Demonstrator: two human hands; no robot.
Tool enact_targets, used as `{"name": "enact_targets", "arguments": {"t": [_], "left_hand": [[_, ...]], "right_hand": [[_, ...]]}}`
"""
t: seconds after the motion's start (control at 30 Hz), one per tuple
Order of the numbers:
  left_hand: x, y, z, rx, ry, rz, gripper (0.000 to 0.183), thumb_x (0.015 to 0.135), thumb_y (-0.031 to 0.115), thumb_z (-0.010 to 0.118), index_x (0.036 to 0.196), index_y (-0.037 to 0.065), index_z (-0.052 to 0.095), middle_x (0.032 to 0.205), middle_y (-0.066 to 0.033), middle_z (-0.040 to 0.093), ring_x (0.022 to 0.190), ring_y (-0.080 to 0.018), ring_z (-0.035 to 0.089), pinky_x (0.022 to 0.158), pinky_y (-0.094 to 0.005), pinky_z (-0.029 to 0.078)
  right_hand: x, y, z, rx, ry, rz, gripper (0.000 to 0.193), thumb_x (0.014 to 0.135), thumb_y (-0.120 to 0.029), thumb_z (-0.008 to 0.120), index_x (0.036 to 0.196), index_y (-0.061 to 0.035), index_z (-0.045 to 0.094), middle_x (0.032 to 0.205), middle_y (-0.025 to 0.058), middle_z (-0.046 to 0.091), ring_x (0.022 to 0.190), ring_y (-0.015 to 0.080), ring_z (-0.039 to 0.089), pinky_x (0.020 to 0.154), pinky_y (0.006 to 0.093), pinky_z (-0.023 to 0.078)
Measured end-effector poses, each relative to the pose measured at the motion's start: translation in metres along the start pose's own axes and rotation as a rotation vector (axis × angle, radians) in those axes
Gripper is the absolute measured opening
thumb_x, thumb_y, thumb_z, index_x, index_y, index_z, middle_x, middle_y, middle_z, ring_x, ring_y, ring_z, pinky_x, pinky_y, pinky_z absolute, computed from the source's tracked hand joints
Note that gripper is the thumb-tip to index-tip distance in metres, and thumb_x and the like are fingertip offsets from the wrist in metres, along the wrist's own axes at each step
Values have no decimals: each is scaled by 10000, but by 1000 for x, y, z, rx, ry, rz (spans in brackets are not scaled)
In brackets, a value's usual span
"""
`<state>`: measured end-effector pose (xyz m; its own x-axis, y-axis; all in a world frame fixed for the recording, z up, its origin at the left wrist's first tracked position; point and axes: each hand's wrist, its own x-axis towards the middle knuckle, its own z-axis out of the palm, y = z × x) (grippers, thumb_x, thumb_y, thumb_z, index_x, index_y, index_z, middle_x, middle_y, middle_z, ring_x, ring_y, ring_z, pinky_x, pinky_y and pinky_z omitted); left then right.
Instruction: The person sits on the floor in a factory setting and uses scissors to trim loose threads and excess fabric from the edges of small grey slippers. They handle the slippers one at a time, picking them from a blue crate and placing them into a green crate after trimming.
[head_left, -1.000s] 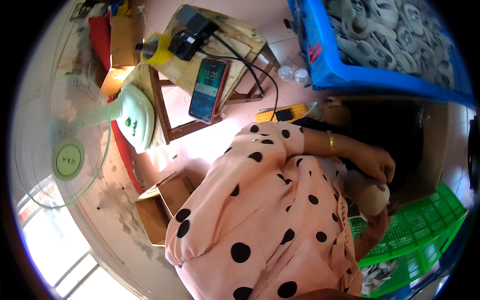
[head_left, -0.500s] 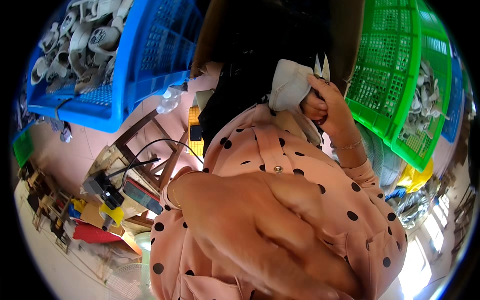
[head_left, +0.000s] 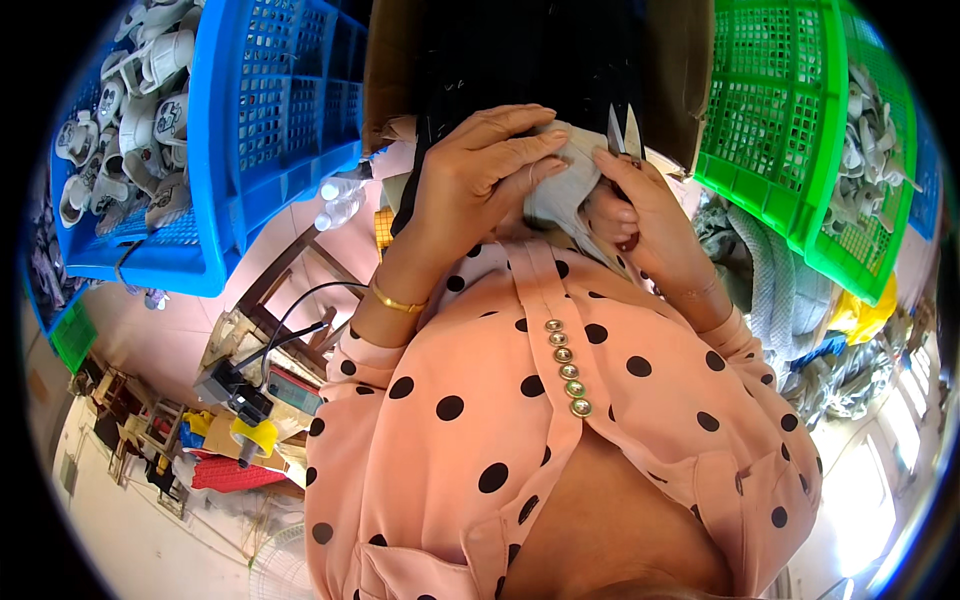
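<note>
A cluttered workroom fills the frame, with a pale floor at the lower left and a dark cardboard box (head_left: 540, 50) at the top centre. In the upper middle, the left hand (head_left: 480, 175) lies palm-down with fingers spread flat over a grey piece of cloth (head_left: 560, 190), pressing on it rather than gripping. The right hand (head_left: 635, 215) meets it from the right, curled shut around small snips (head_left: 624, 135) and touching the same cloth, so the two hands sit close together. The snips stand nearly upright, blades pointing to the top of the frame. The cloth's long axis runs from upper left down to lower right between the hands. A gold bangle (head_left: 395, 300) circles the left wrist. A blue crate (head_left: 260, 130) holding grey parts fills the upper left, and a green crate (head_left: 800, 130) the upper right. A wooden stool (head_left: 270, 340) with a cable stands at centre left.
</note>
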<state>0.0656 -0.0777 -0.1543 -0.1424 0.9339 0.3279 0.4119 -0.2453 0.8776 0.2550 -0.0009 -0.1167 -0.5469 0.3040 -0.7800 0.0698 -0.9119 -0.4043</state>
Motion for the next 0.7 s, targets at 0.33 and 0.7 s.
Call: {"name": "enact_targets", "arguments": {"t": [0.33, 0.7], "left_hand": [[19, -5, 17, 91, 65, 7, 23, 887, 9, 619, 897, -10, 616, 912, -117, 666, 768, -201, 617, 662, -262, 495], [25, -3, 34, 147, 189, 36, 67, 805, 17, 663, 844, 22, 608, 868, -110, 641, 749, -279, 604, 639, -304, 497]], "right_hand": [[5, -31, -25, -1440, 220, -856, 444, 920, -460, 562, 833, -26, 585, 630, 138, 587, 564, 306, 582, 505, 343, 437], [16, -52, -18, -1849, 154, -903, 501, 903, -514, 533, 712, -55, 601, 504, 107, 506, 460, 289, 523, 438, 356, 389]]}}
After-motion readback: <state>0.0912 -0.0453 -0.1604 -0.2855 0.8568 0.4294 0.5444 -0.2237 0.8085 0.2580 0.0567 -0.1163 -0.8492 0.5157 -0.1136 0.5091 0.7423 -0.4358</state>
